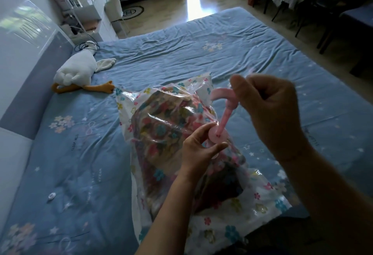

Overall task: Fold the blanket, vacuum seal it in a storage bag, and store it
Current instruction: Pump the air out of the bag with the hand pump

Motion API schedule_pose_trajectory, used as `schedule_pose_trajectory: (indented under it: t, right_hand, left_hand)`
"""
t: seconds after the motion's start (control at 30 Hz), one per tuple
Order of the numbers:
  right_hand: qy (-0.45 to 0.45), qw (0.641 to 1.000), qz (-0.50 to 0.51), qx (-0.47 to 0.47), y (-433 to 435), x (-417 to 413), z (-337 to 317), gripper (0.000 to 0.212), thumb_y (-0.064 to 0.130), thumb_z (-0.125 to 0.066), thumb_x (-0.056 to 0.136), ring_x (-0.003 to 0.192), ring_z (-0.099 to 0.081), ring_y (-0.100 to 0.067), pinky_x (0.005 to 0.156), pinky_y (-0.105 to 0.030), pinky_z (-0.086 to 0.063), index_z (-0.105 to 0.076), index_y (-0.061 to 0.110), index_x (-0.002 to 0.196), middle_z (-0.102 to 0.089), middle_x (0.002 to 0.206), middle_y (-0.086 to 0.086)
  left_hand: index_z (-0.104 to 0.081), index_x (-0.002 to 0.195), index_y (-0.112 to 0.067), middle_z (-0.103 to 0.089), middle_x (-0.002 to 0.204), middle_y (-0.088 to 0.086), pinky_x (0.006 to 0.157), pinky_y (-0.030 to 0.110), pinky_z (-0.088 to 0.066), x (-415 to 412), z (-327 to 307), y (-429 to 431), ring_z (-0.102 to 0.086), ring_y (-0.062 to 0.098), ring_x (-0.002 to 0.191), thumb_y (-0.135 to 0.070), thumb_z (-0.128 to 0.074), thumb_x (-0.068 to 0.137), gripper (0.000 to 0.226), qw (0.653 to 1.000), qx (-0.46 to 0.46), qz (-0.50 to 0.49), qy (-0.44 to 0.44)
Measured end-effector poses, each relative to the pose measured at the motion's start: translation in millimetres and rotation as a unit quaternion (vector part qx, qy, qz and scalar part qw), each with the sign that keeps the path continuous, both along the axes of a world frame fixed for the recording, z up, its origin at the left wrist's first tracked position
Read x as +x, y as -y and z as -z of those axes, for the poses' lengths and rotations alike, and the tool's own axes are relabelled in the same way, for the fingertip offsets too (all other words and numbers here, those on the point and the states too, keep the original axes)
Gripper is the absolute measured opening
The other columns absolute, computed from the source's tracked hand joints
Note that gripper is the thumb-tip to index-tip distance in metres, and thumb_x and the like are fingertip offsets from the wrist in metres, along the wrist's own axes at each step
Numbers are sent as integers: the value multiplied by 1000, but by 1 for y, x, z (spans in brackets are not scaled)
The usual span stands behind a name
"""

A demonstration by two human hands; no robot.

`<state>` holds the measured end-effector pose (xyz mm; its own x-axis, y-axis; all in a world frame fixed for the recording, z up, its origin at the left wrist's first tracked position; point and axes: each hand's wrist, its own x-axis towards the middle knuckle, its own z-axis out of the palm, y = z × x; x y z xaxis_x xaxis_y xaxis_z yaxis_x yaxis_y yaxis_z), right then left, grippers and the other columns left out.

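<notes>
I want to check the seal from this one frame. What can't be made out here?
Head view only:
Bag valve: covered by the pump foot and the left hand.
Pump handle: wrapped in the blurred right hand.
Near end of storage bag: behind forearms, cut by the bottom edge.
Small white piece on the sheet: too small.
</notes>
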<state>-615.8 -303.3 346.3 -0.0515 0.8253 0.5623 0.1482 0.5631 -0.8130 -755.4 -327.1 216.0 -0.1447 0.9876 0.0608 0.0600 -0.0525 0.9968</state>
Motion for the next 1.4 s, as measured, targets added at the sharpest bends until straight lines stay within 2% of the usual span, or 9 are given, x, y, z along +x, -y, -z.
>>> schedule_pose_trajectory:
  t: [0.17,0.4,0.57,0.67,0.83,1.0,1.23,1.3,1.4]
  right_hand:
    - [193,960,-2,-204,-4,-3,81,54,52,-60,84,40,-37,-7,45,-27,-31,-47,18,44,-43,39,9]
    - [-14,1000,13,11,1,-1,-3,64,41,-58,91,52,-56,-37,53,-42,-43,-56,-16,63,-58,57,-29]
    - [157,969,9,-188,-2,-7,78,48,44,-62,87,40,-41,-4,47,-23,-31,-56,18,47,-46,40,9]
    - [137,982,32,-128,1,-5,58,53,46,-64,85,38,-42,-4,43,-18,-31,-53,11,47,-47,41,10]
    - [-21,999,43,12,5,-3,-1,66,45,-58,89,51,-52,-40,52,-44,-41,-55,-15,62,-55,56,-31]
    - [171,969,19,-175,-2,-8,76,60,62,-59,81,40,-37,-8,48,-27,-31,-48,14,47,-44,40,8]
    - [-26,1000,11,0,1,1,-8,57,35,-62,90,44,-53,-3,47,-19,-39,-55,-13,59,-60,49,4]
    - [24,999,13,-37,1,-3,17,63,46,-58,89,47,-56,-17,48,-32,-42,-57,-10,60,-63,54,-13]
    - [149,969,-3,-195,0,-7,76,55,56,-60,83,40,-38,-8,46,-32,-33,-51,16,46,-48,41,8]
  left_hand:
    - [-66,120,-3,-73,112,8,96,36,-54,0,6,4,-69,21,107,1,-86,68,56,1000,-6,-1,7]
    - [-65,112,-22,-72,107,-5,90,21,-54,-1,-2,0,-69,6,101,4,-87,64,59,1000,-2,3,-3]
    - [-69,116,-11,-74,109,4,95,35,-55,0,4,3,-70,19,105,-1,-88,64,56,1000,-2,-8,12]
    - [-68,116,-11,-74,110,4,91,27,-55,-1,3,3,-69,13,103,3,-86,65,55,1000,-7,-5,19]
    - [-67,116,-13,-73,110,3,94,30,-55,-2,2,-1,-69,14,104,3,-88,63,59,1000,-5,-5,7]
    - [-67,119,-3,-74,111,8,93,30,-55,-3,5,2,-70,17,104,5,-85,66,57,1000,-3,-3,16]
    - [-67,115,-18,-73,110,2,92,27,-55,-3,1,-1,-70,13,104,2,-88,62,60,1000,-3,2,10]
    - [-67,113,-20,-74,108,0,92,27,-55,-2,1,-1,-70,11,102,3,-88,62,59,1000,-6,0,15]
    - [-68,117,-7,-74,110,5,96,37,-55,-4,5,2,-70,19,105,3,-87,65,56,1000,0,7,12]
